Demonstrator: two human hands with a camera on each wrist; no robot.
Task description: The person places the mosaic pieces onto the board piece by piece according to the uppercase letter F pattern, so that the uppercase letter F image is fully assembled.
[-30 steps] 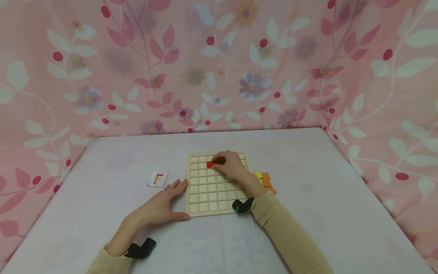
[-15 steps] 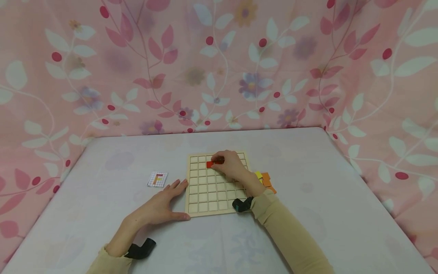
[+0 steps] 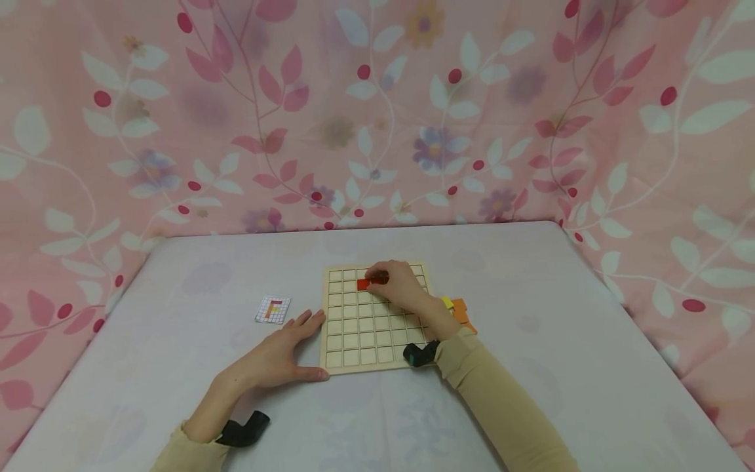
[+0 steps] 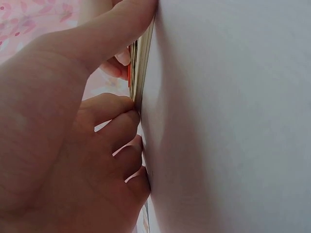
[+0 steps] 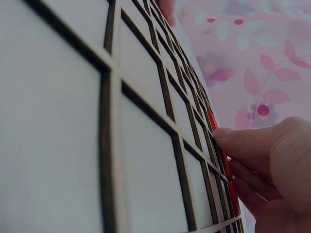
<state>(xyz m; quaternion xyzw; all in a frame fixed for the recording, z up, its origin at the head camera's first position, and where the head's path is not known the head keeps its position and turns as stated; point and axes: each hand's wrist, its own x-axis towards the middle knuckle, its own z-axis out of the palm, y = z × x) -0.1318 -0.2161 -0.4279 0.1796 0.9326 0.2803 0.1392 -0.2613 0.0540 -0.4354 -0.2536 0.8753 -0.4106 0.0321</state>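
Note:
A square wooden grid board (image 3: 350,342) lies on the cloth-covered table. Near its far edge a flat red tile (image 3: 362,285) sits along the grid cells. My right hand (image 3: 402,286) pinches this tile, thumb on the near side and fingers beyond it, hiding part of the red. In the right wrist view the red tile (image 5: 226,165) lies low at the grid under the thumb tip. My left hand (image 3: 272,355) rests with spread fingers against the board's left side, its thumb at the near left corner. The left wrist view shows those fingertips at the board's edge (image 4: 144,56).
A small card (image 3: 272,310) printed with a coloured grid pattern lies left of the board. Orange tiles (image 3: 459,309) and a yellow tile (image 3: 447,302) are at the board's right side, partly behind my right wrist. A pink floral curtain (image 3: 377,118) hangs behind the table.

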